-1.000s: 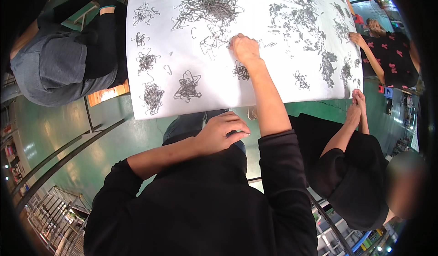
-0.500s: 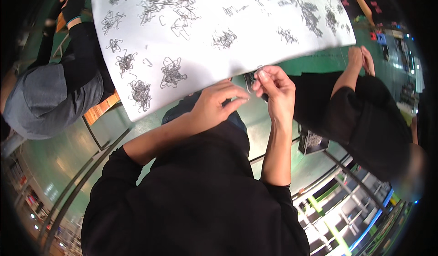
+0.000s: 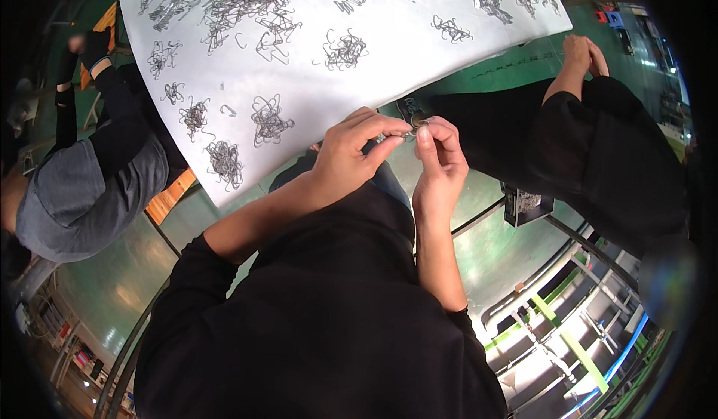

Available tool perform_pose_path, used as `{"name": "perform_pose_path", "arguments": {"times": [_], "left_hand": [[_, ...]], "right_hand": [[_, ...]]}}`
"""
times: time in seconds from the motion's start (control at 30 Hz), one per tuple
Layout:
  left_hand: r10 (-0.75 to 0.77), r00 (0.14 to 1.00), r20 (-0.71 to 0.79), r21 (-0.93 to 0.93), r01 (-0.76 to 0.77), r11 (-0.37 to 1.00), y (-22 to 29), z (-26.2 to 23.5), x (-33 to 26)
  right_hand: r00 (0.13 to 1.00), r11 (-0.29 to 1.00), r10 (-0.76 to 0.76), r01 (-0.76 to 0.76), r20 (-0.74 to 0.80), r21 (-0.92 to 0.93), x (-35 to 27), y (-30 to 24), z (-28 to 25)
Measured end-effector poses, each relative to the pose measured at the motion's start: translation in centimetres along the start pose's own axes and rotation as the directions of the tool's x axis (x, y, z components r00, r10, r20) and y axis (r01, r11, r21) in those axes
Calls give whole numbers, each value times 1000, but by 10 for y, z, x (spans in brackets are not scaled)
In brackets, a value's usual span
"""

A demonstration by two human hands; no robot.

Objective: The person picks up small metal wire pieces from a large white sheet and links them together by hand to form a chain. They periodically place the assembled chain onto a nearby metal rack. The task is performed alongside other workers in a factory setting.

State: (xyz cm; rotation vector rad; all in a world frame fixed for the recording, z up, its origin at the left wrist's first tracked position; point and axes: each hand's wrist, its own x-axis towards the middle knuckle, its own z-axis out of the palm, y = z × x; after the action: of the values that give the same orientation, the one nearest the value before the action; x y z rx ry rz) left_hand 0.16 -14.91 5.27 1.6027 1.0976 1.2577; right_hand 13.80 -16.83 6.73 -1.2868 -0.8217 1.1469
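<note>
My left hand [image 3: 351,150] and my right hand [image 3: 441,161] meet close to my chest, just off the near edge of a white sheet [image 3: 404,45]. Their fingertips pinch a small metal wire hook [image 3: 413,126] between them. The sheet carries several tangled heaps of thin metal wire hooks, such as the heap [image 3: 268,120] nearest my left hand and another heap [image 3: 345,49] further up. A few single hooks lie loose among them.
A person in a grey top [image 3: 82,195] sits at the left of the sheet, with a gloved hand [image 3: 93,45] at its edge. Another person in black [image 3: 598,150] sits at the right, hands [image 3: 582,49] by the table. The green floor [image 3: 112,284] and metal rails [image 3: 568,299] lie below.
My right hand came back from the heaps on the sheet to my chest and joined my left hand on a small hook. My view turned to the right.
</note>
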Motion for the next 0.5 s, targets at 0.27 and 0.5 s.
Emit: {"name": "perform_pose_path", "arguments": {"times": [0.27, 0.5], "left_hand": [[78, 995, -57, 45, -75, 996, -8, 11, 14], [101, 995, 20, 157, -102, 982, -47, -5, 39]], "right_hand": [[988, 986, -155, 154, -23, -59, 13, 1, 5], [916, 886, -393, 400, 75, -234, 25, 2, -9]]}}
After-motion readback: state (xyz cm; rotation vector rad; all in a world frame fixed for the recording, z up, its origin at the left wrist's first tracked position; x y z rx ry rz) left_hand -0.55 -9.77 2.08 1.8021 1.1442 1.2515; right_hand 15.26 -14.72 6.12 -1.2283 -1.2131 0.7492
